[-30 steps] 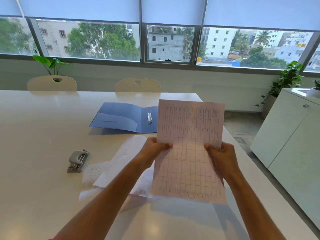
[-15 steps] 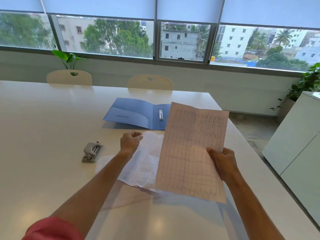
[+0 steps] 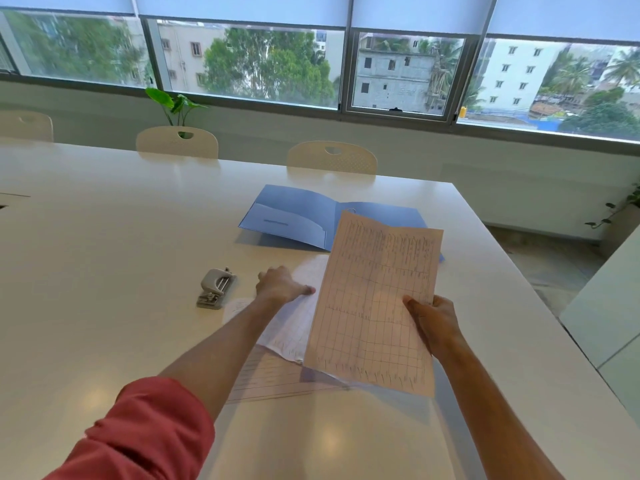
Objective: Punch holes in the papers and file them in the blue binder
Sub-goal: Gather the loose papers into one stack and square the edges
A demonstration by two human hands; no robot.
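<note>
My right hand (image 3: 433, 320) grips the right edge of a gridded paper sheet (image 3: 374, 299) and holds it up, tilted, above the table. My left hand (image 3: 282, 285) holds the upper edge of a white sheet (image 3: 294, 327) that lifts off the loose papers (image 3: 266, 379) lying on the table. The blue binder (image 3: 298, 216) lies open beyond the papers, its ring mostly hidden behind the raised sheet. A grey hole punch (image 3: 216, 287) sits on the table left of my left hand.
The long white table (image 3: 104, 254) ends at its right edge near a white cabinet (image 3: 609, 306). Cream chairs (image 3: 330, 157) stand along the far side under the windows, with a green plant (image 3: 175, 105) behind one.
My left hand let go of the gridded sheet, moved down and left, and took hold of a white sheet from the pile. The right hand alone keeps the gridded sheet up.
</note>
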